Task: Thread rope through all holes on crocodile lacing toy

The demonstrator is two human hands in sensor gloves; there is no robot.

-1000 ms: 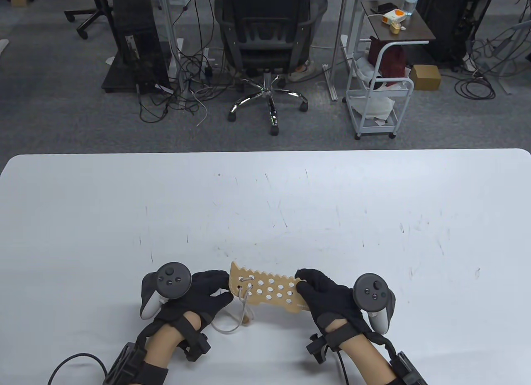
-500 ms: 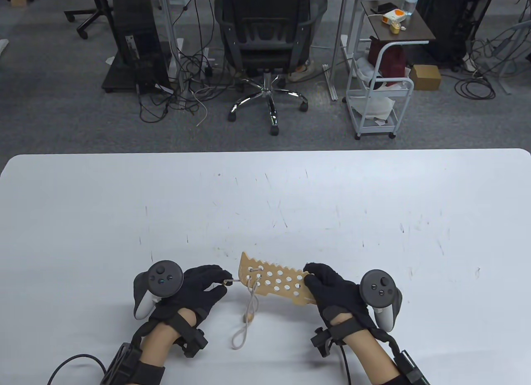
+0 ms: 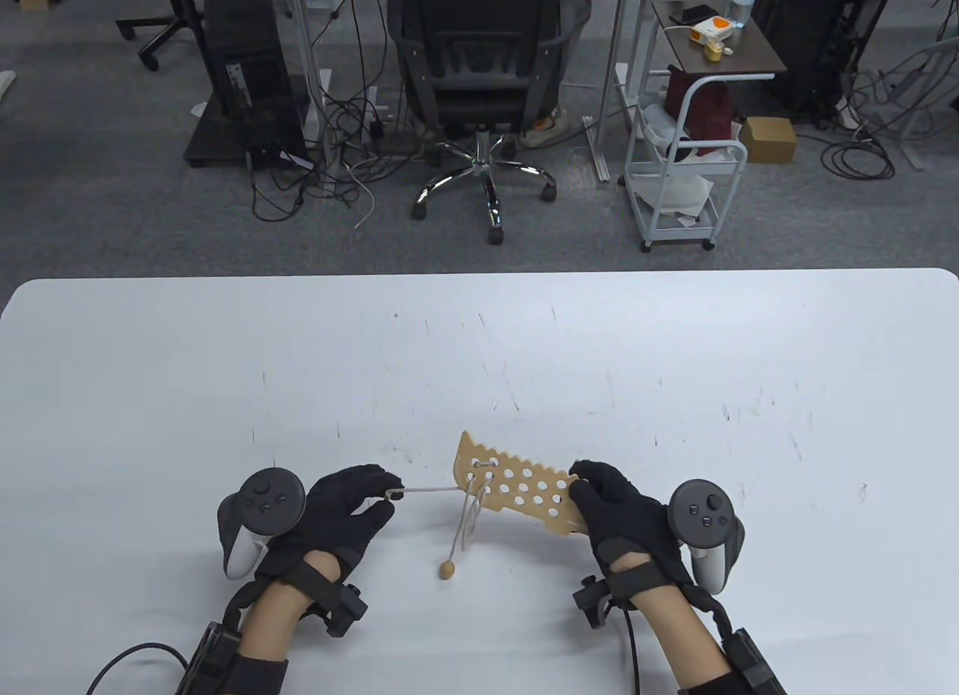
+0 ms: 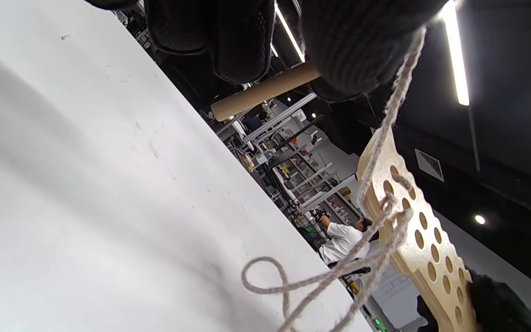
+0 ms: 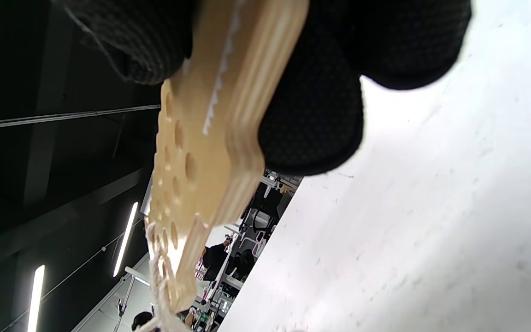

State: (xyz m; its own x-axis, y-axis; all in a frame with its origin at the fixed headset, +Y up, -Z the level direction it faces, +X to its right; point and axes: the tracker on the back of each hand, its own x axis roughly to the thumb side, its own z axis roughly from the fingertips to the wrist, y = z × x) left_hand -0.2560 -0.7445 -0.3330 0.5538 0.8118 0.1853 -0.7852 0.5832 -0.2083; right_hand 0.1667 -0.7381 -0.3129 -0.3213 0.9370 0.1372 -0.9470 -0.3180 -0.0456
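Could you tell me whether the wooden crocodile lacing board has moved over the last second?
Yes. The tan wooden crocodile lacing board has shifted right and slightly away from the person, judged against the scratch marks on the white table.

Gloved fingers (image 4: 357, 50) pinch the rope (image 4: 392, 110). It runs taut to the holed crocodile board (image 4: 424, 244), looping above the white table (image 4: 85, 193)
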